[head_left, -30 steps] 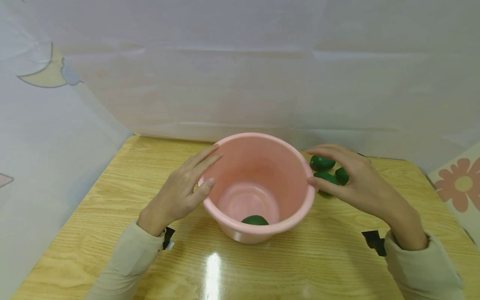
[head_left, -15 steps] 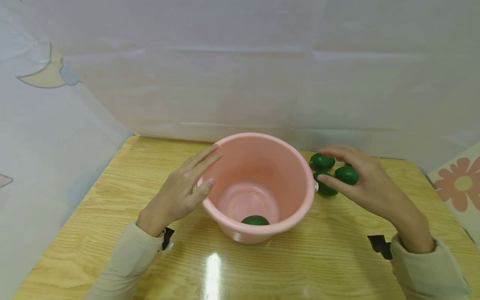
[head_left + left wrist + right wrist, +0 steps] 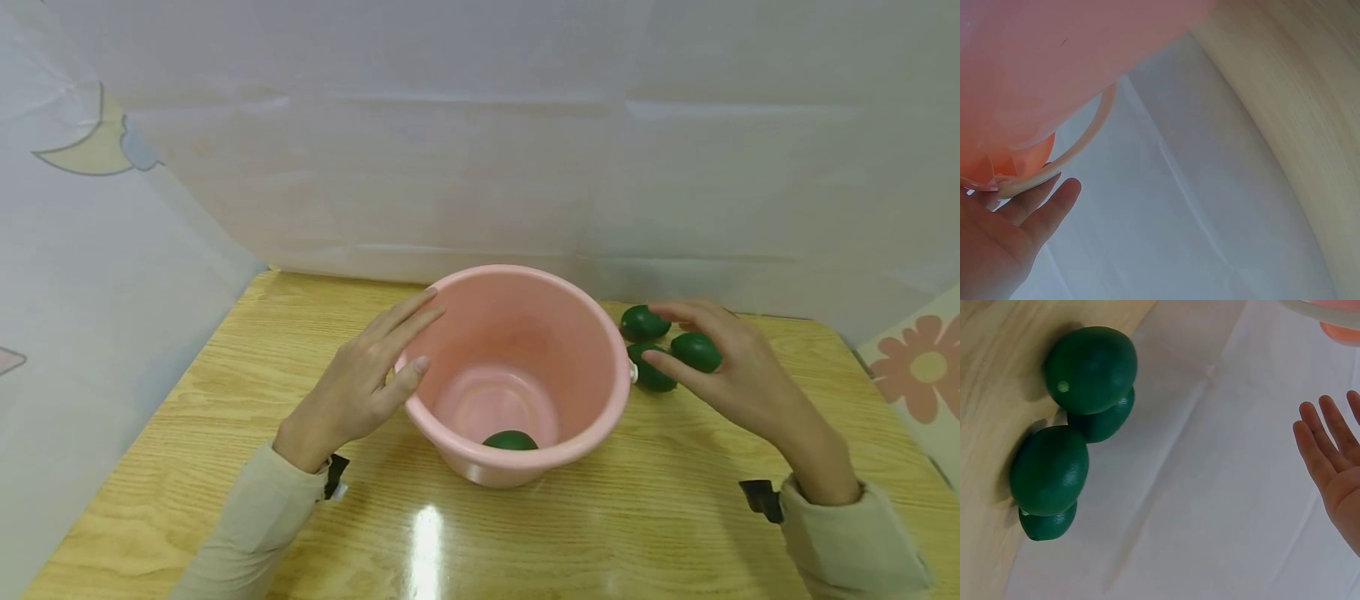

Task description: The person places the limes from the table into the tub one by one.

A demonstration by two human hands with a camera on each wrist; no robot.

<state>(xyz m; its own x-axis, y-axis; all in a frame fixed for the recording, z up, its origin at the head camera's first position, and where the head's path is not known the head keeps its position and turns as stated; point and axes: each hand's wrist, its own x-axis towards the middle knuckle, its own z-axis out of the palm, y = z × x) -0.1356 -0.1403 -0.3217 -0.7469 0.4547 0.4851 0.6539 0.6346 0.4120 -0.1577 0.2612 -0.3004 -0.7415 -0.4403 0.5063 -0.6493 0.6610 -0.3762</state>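
A pink plastic bucket stands tilted toward me in the middle of the head view, and one green avocado lies at its bottom. My left hand rests against the bucket's left rim, its fingers nearly straight. From the left wrist, the bucket's pale handle curves down past the fingers. To the right of the bucket my right hand hovers with thumb and fingers spread, holding nothing. Several more green avocados sit beyond it, partly covered by it in the head view.
The wooden table carries everything. A pale cloth wall closes off the back, with a printed flower on the right panel. A white handle knob juts from the bucket's right side.
My right hand has left the bucket's right rim and shifted right, toward the avocados, uncovering the knob. The left hand and the bucket have stayed in place.
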